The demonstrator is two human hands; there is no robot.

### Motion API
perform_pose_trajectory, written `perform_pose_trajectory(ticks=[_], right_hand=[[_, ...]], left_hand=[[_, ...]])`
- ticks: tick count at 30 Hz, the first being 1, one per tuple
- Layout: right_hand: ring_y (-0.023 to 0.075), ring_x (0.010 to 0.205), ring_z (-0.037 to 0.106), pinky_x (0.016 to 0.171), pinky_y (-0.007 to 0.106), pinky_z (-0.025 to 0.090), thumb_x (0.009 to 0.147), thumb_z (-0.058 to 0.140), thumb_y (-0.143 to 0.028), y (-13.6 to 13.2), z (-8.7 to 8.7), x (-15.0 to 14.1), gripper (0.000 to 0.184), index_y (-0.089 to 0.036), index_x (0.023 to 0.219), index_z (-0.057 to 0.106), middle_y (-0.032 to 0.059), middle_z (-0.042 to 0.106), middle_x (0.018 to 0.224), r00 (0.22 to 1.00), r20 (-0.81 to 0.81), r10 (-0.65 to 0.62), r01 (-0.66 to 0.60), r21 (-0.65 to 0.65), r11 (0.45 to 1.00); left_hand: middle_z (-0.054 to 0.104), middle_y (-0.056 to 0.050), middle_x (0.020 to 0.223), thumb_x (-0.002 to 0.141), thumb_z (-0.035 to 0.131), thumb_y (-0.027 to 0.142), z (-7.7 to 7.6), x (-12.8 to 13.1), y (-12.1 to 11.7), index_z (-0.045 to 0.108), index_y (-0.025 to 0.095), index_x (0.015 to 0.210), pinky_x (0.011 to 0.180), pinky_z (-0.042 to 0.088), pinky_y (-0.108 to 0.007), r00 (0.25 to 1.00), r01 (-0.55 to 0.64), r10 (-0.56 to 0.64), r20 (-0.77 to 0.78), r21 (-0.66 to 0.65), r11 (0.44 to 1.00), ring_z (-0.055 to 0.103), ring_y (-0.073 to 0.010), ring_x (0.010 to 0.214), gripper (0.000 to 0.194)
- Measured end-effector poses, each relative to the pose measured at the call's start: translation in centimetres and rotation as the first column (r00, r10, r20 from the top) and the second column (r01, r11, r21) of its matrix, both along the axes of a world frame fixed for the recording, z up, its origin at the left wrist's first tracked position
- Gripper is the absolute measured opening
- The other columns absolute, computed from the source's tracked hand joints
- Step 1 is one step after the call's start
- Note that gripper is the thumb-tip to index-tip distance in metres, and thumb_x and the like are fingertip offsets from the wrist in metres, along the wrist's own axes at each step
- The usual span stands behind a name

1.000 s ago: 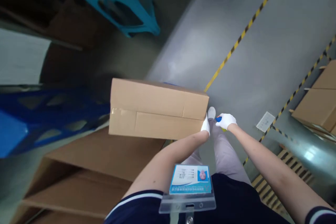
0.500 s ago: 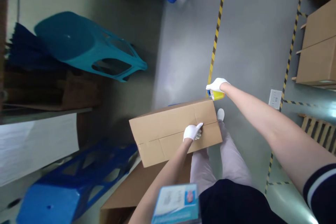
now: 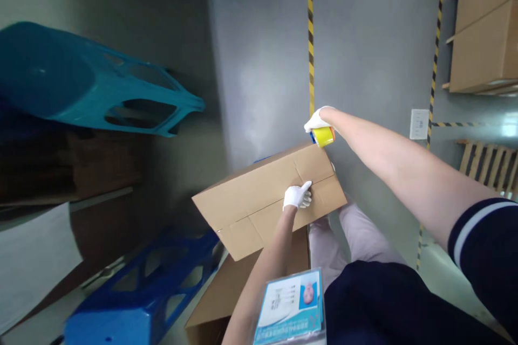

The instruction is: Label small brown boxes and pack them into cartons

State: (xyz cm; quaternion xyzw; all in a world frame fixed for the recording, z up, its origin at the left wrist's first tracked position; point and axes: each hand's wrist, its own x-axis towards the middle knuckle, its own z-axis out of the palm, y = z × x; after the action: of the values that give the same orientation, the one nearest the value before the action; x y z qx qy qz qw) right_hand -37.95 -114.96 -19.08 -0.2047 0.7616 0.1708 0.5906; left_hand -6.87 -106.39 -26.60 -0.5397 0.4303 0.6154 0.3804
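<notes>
Two stools at left: teal plastic stool (image 3: 81, 78), blue plastic stool (image 3: 141, 302). One cardboard carton (image 3: 259, 210), tilted, above second carton (image 3: 243, 291) (seam taped lengthwise). Left hand (image 3: 297, 197), white-gloved, open, pressed on seam. Right hand (image 3: 319, 121), gloved, closed round one yellow tape roll (image 3: 324, 136) at carton's corner. Two flat cartons (image 3: 481, 32) far right.

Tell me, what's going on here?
A person wearing white gloves is working at a closed cardboard box. Their left hand rests on top of the box, on the seam between its flaps, while their right hand holds a yellow roll of tape at the box's far corner. More cardboard lies under the box, blue plastic stools are on the left, and cartons sit off to the right.
</notes>
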Motion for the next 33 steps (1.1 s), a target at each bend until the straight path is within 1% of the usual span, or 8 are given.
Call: perform_pose_trajectory(ticks=[5, 8, 11, 14, 17, 24, 30, 33], right_hand=[[0.0227, 0.097, 0.067, 0.085, 0.032, 0.051, 0.086, 0.060, -0.055, 12.9, 5.7, 8.3, 0.058, -0.019, 0.131, 0.064, 0.0099, 0.069, 0.108, 0.941, -0.326, -0.093, -0.066, -0.445, 0.893], [0.0220, 0.090, 0.068, 0.076, 0.031, 0.049, 0.083, 0.062, -0.061, 24.7, 8.7, 16.8, 0.078, -0.030, 0.153, 0.044, 0.0093, 0.064, 0.115, 0.896, -0.416, -0.156, -0.015, -0.379, 0.925], [0.0217, 0.081, 0.068, 0.069, 0.031, 0.047, 0.083, 0.062, -0.060, 35.4, 10.9, 24.0, 0.076, -0.036, 0.153, 0.044, 0.0066, 0.062, 0.109, 0.914, -0.381, -0.140, 0.062, -0.210, 0.976], [0.0220, 0.079, 0.068, 0.067, 0.032, 0.046, 0.084, 0.062, -0.057, 41.8, 12.0, 28.1, 0.073, -0.035, 0.151, 0.046, 0.0064, 0.062, 0.107, 0.925, -0.356, -0.136, 0.101, -0.117, 0.988], [0.0221, 0.080, 0.068, 0.067, 0.031, 0.045, 0.083, 0.062, -0.056, 42.7, 10.2, 28.7, 0.070, -0.037, 0.149, 0.047, 0.0059, 0.062, 0.106, 0.924, -0.340, -0.174, 0.141, -0.120, 0.983], [0.0244, 0.104, 0.069, 0.086, 0.031, 0.048, 0.086, 0.061, -0.051, 38.2, 1.0, 25.1, 0.054, -0.021, 0.130, 0.066, 0.0133, 0.070, 0.119, 0.878, -0.217, -0.427, 0.400, -0.160, 0.902], [0.0223, 0.104, 0.073, 0.084, 0.029, 0.052, 0.077, 0.072, -0.048, 38.0, 4.6, 27.7, 0.042, -0.027, 0.113, 0.075, 0.0047, 0.078, 0.114, 0.889, -0.137, -0.438, 0.419, -0.146, 0.896], [0.0233, 0.101, 0.074, 0.085, 0.031, 0.055, 0.073, 0.075, -0.050, 33.2, 6.5, 28.7, 0.040, -0.030, 0.107, 0.077, 0.0028, 0.080, 0.109, 0.910, -0.074, -0.408, 0.386, -0.209, 0.898]], left_hand=[[0.072, -0.015, 0.061, 0.083, 0.059, 0.076, 0.9, -0.8, 0.2, 0.066, 0.016, 0.073, 0.054, 0.060, -0.032, 0.999, 0.051, -0.050, 0.018, -0.026, 0.998, 0.074, -0.0262, 0.060, 0.061], [0.071, -0.014, 0.059, 0.083, 0.060, 0.075, 0.8, -0.7, 0.5, 0.067, 0.016, 0.074, 0.057, 0.062, -0.033, 0.999, 0.053, -0.053, 0.012, -0.036, 0.998, 0.074, -0.0262, 0.061, 0.060], [0.071, -0.014, 0.058, 0.083, 0.060, 0.075, 0.3, -0.2, 0.8, 0.067, 0.016, 0.076, 0.059, 0.062, -0.033, 0.999, 0.051, -0.051, 0.004, -0.050, 0.997, 0.074, -0.0262, 0.062, 0.060], [0.072, -0.013, 0.061, 0.083, 0.060, 0.075, -0.3, 0.3, 1.1, 0.067, 0.016, 0.078, 0.059, 0.063, -0.033, 0.999, 0.052, -0.052, -0.009, -0.057, 0.997, 0.074, -0.0256, 0.063, 0.060], [0.073, -0.013, 0.064, 0.084, 0.059, 0.073, -0.8, 0.4, 1.3, 0.066, 0.015, 0.079, 0.058, 0.063, -0.033, 0.998, 0.057, -0.058, -0.015, -0.060, 0.997, 0.073, -0.0243, 0.062, 0.059], [0.073, -0.013, 0.065, 0.083, 0.061, 0.074, -1.0, 1.6, 1.4, 0.068, 0.015, 0.080, 0.059, 0.062, -0.033, 0.995, 0.093, -0.094, -0.011, -0.081, 0.992, 0.073, -0.0243, 0.061, 0.060], [0.068, -0.011, 0.055, 0.076, 0.069, 0.074, 1.6, 10.0, -5.1, 0.066, 0.014, 0.068, 0.053, 0.059, -0.032, 0.991, 0.117, -0.109, 0.073, -0.118, 0.986, 0.067, -0.0220, 0.049, 0.061], [0.069, -0.011, 0.055, 0.074, 0.070, 0.075, 2.3, 14.7, -8.7, 0.065, 0.014, 0.065, 0.053, 0.058, -0.032, 0.993, 0.075, -0.063, 0.098, -0.132, 0.988, 0.067, -0.0218, 0.049, 0.062]])
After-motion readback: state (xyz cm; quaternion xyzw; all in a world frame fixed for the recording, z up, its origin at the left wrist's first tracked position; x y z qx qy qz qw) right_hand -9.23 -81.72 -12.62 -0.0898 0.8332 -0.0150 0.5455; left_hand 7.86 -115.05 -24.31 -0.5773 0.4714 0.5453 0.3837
